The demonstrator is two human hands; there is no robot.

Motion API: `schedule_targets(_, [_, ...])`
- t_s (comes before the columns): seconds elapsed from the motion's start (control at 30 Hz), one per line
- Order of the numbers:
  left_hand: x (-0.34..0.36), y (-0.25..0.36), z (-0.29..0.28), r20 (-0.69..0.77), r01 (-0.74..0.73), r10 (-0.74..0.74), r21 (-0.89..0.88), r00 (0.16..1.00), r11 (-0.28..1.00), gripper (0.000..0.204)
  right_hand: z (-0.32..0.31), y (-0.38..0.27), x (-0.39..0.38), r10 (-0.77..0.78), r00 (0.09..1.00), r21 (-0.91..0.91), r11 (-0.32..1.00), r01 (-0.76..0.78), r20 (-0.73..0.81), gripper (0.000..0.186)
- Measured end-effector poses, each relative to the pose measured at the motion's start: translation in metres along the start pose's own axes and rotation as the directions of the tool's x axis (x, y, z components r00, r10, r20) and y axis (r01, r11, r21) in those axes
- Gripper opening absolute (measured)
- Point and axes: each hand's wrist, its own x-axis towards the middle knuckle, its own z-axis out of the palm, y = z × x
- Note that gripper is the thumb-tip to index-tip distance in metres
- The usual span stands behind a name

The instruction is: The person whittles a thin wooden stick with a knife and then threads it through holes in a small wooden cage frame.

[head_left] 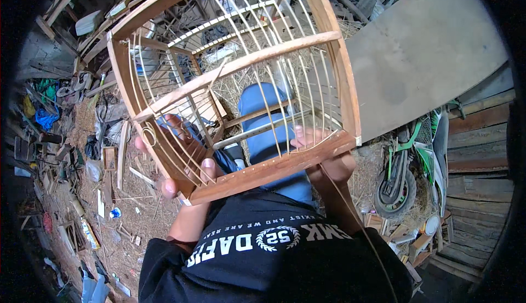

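A wooden bird cage (pixel 241 67) with thin bamboo bars fills the upper middle of the view, held up in front of me. My left hand (pixel 181 163) grips its lower left corner, fingers pushed between the bars. My right hand (pixel 329 160) holds the bottom wooden rail at its right end, and a thin bamboo stick (pixel 361 232) runs down from that hand. Through the bars I see my legs in blue trousers (pixel 263 117).
Straw, wood scraps and litter (pixel 109 193) cover the ground on the left. A large grey board (pixel 422 51) leans at the right. A green and white motorbike (pixel 411 166) stands lower right beside plank walls. Wooden frames and clutter (pixel 82 24) pile up at the upper left.
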Motion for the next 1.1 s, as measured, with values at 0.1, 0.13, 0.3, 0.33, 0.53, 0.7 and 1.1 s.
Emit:
schedule_targets(0.1, [0.005, -0.006, 0.004, 0.016, -0.006, 0.006, -0.012, 1.000, 1.000, 0.101, -0.015, 0.014, 0.010, -0.323, 0.935, -0.418, 0.837, 0.354, 0.146, 0.019])
schedule_targets(0.13, [0.008, -0.010, 0.006, 0.018, -0.006, 0.007, -0.012, 1.000, 1.000, 0.101, -0.019, 0.018, 0.014, -0.412, 0.886, -0.528, 0.715, 0.459, 0.212, 0.017])
schedule_targets(0.3, [0.034, -0.015, 0.042, -0.257, 0.132, -0.151, -0.090, 0.955, 0.987, 0.112, -0.010, -0.014, 0.034, -0.516, 0.625, -0.722, 0.016, 0.691, 0.586, 0.024])
schedule_targets(0.33, [0.046, -0.024, 0.042, -0.027, -0.134, 0.148, 0.288, 0.989, 0.948, 0.088, -0.007, -0.018, 0.039, -0.512, 0.614, -0.747, -0.087, 0.659, 0.601, 0.024])
schedule_targets(0.53, [0.093, -0.032, 0.059, 0.370, -0.417, 0.250, 0.494, 0.895, 0.763, 0.049, 0.017, -0.035, 0.058, -0.571, 0.661, -0.802, 0.009, 0.598, 0.487, 0.010])
schedule_targets(0.7, [0.108, -0.029, 0.073, 0.337, -0.265, 0.113, 0.451, 0.935, 0.852, 0.067, 0.029, -0.050, 0.056, -0.541, 0.754, -0.776, 0.264, 0.573, 0.373, 0.008])
schedule_targets(1.1, [0.108, -0.038, 0.072, 0.378, -0.197, 0.008, 0.466, 0.926, 0.862, 0.084, 0.025, -0.037, 0.067, -0.504, 0.770, -0.806, 0.216, 0.551, 0.391, 0.010])
